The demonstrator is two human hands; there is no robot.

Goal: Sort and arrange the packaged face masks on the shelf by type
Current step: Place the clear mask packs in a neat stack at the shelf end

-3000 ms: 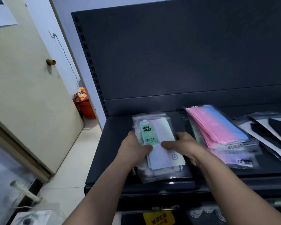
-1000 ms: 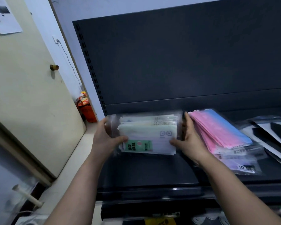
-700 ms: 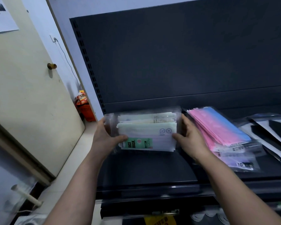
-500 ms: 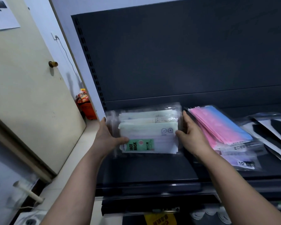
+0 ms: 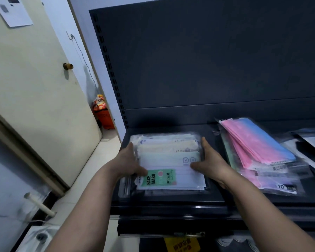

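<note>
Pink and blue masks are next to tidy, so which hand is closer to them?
Probably the right hand. It holds the right edge of the pale mask stack, just beside the pink and blue masks. The left hand grips the far edge.

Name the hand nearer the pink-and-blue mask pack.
Right. The right hand grips the white stack beside the pink-and-blue pack; the left hand grips the stack's far side.

left arm reaching forward | left hand [image 5: 128, 163] grips stack [image 5: 169, 160] at left edge, thumb on top | right arm reaching forward | right hand [image 5: 212, 161] grips right edge, fingers alongside, thumb on top
</note>
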